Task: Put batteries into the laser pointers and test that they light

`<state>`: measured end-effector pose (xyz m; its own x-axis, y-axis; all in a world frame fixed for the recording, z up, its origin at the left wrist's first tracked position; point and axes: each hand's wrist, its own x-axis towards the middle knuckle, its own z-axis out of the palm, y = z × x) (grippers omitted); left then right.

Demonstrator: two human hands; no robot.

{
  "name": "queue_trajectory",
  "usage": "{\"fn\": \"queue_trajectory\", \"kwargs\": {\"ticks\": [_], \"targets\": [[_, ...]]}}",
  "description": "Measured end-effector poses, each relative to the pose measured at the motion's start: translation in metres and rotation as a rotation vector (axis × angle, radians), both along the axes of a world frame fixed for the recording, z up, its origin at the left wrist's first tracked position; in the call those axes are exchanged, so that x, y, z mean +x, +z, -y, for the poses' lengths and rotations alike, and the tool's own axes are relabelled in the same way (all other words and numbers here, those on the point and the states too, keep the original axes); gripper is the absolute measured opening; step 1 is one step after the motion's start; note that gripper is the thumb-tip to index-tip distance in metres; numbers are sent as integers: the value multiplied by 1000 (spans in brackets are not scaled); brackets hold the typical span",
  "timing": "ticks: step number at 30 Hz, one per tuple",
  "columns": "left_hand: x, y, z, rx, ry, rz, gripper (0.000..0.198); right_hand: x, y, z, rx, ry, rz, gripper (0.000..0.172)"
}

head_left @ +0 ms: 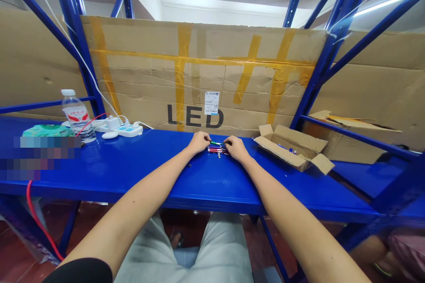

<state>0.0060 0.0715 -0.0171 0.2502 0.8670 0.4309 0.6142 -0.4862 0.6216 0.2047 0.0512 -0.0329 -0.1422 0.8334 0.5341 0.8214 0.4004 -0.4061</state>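
Pinching the green pen (215,143), left hand (199,142) and right hand (235,147) — red pens (215,151) already aligned, blue pieces (292,151) remain in box (276,151).

The blue bench (133,177) is carrying red pens (214,150) near its middle, 1 open cardboard box (282,154) rightward, 1 bottle (77,114) and 1 power strip (131,131) leftward.

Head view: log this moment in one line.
left hand: pinching slim green rod, left end | right hand: right end | slim red rods: on blue metal table
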Motion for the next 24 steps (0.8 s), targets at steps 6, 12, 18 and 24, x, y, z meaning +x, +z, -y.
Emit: {"fn": "queue_trajectory", "kwargs": {"ticks": [6,12,18,24], "targets": [[2,-4,-6,-23,2,-61,18,-1,-1,-2,-27,-28,45,24],[0,-5,-9,-35,13,-105,17,0,-2,-3,-57,-29,65,25],[-1,-6,-12,-54,-11,-159,13,-1,1,3,-100,-14,76,24],[-3,-2,-7,-63,-36,-181,13,-1,3,9,-119,9,114,20]]}}
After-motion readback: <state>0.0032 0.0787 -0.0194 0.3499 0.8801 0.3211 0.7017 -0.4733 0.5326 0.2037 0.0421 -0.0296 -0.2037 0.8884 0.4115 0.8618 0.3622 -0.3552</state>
